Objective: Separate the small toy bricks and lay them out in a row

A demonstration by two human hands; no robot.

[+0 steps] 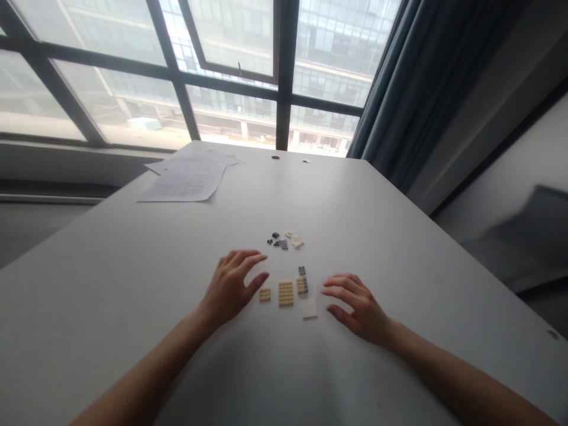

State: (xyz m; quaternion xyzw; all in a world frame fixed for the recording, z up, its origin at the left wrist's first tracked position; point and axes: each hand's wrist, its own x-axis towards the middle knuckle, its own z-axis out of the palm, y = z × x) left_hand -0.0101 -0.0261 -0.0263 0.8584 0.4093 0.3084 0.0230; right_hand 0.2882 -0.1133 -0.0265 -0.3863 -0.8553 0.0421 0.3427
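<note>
My left hand [231,285] rests on the white table [133,284] with fingers spread, holding nothing, just left of a small tan plate [265,294]. My right hand [358,307] lies open too, fingers stretched toward a white tile [309,308]. Between the hands sit a larger tan plate [286,293] and a tan-and-grey piece [302,284], with a small grey piece [302,270] just behind it. Farther back lies a cluster of small dark and grey pieces [277,240] and a cream plate [295,239].
Sheets of printed paper [189,177] lie at the table's far left. Two small holes [276,157] mark the far edge. Large windows and a dark curtain [421,89] stand behind. The table's right edge drops beside a wall.
</note>
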